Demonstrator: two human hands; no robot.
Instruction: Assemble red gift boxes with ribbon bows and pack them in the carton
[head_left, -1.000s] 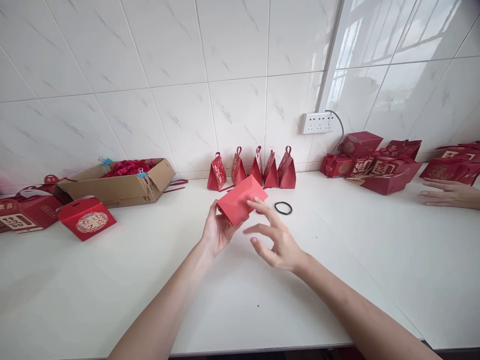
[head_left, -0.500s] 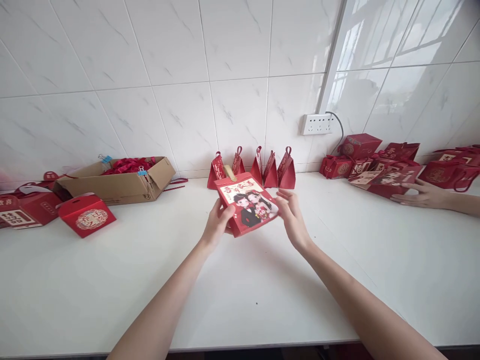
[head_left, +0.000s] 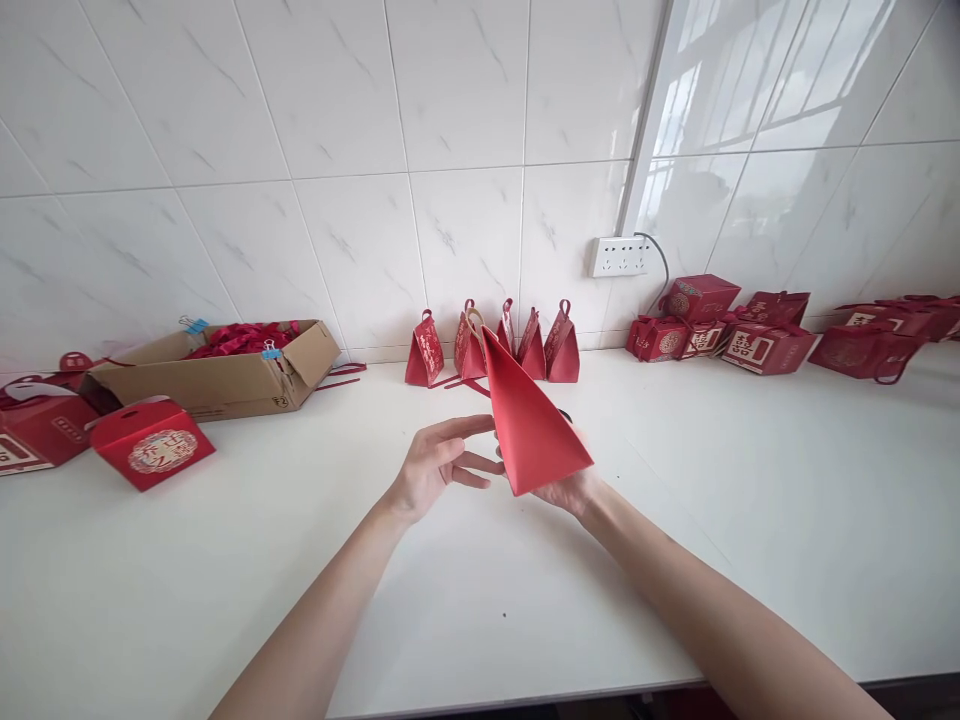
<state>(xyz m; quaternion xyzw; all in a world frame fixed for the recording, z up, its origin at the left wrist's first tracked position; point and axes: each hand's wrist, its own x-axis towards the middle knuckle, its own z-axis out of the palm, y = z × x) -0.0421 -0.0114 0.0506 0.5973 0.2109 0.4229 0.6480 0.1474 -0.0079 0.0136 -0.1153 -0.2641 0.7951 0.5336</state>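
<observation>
A red paper gift box (head_left: 531,425), peaked like a tent, is held up over the table with its plain triangular side facing me. A pale gold loop (head_left: 474,318) stands at its top. My right hand (head_left: 574,488) grips the box from behind and below; most of its fingers are hidden by the box. To the left, my left hand (head_left: 439,465) is open, fingers spread, with the tips close to the box's edge. Whether they touch it I cannot tell. Behind, several similar red tent-shaped boxes (head_left: 425,350) stand in a row by the wall.
On the left are a cardboard box (head_left: 225,388) of red ribbon with blue binder clips, and a flap-topped red box (head_left: 154,445). Several red gift boxes (head_left: 769,348) are grouped at the right, below a wall socket strip (head_left: 619,257). The white table (head_left: 360,620) has a front edge.
The gift box has turned from its printed couple picture to its plain side. My left hand has released it, while my right hand has taken hold. Another person's hand at right has left view.
</observation>
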